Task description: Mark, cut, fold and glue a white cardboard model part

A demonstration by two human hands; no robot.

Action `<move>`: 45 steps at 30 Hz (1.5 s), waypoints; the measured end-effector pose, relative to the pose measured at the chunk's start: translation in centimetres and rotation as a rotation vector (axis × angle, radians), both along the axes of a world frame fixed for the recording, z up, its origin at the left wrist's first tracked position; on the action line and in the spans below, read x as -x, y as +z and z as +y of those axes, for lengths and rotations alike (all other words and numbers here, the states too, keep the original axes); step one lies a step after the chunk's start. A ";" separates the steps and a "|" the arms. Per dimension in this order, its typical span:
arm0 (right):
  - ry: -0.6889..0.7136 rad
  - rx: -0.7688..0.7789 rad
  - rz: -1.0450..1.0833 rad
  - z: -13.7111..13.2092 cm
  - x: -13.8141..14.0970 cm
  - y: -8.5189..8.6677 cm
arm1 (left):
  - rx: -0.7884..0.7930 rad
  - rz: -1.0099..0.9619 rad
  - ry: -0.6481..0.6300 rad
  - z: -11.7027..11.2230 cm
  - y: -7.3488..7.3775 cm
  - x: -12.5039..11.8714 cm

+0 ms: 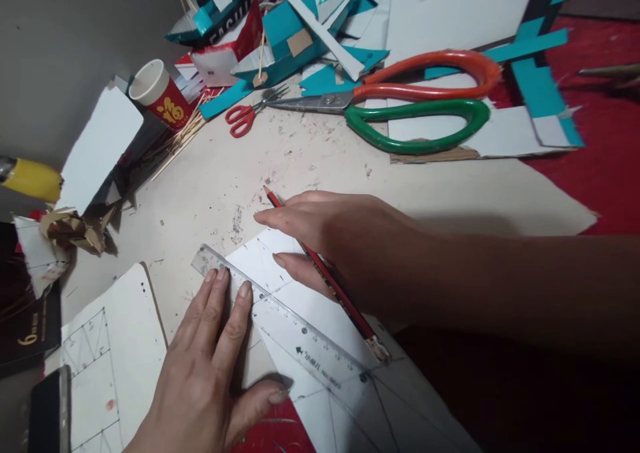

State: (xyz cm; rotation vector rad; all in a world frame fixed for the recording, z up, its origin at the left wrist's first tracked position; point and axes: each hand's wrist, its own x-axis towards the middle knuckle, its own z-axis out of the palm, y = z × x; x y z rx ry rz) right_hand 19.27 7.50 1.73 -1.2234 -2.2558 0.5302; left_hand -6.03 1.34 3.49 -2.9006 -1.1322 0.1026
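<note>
My left hand [207,359] lies with its fingers spread, the fingertips pressing on the upper end of a clear plastic ruler [300,329]. The ruler lies slantwise across a white sheet [320,366] marked with pencil lines. Over the sheet's far edge is my right hand [330,239], with a red and black pencil [340,296] lodged between thumb and fingers. The pencil's sharpened tip points up and left, off the sheet, and its blunt end lies near the ruler's lower end. Part of my right hand's grip is hidden.
Large scissors [345,103] with orange and green handles lie beyond my hands, near small red-handled scissors [241,121]. A paper cup [165,96], wooden sticks [180,143] and cut card pieces [295,33] crowd the back. At left are a drawn-on notebook page [135,346] and a phone [50,409].
</note>
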 end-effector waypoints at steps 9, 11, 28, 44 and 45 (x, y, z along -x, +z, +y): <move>0.003 0.008 -0.011 0.1 0.1 0.2 | 0.001 0.016 0.016 -0.2 0.0 0.0; 0.005 0.016 -0.015 0.1 0.1 0.2 | 0.004 0.007 0.008 -0.2 0.0 0.0; 0.022 0.026 0.081 0.2 0.1 0.5 | -0.075 -0.033 -0.022 0.0 -0.4 0.0; -0.131 0.659 0.748 0.3 5.5 0.2 | -0.052 -0.112 0.070 -0.5 -1.2 -0.2; -0.131 0.632 0.732 0.4 5.6 -0.1 | -0.045 -0.117 0.075 -0.5 -1.2 -0.3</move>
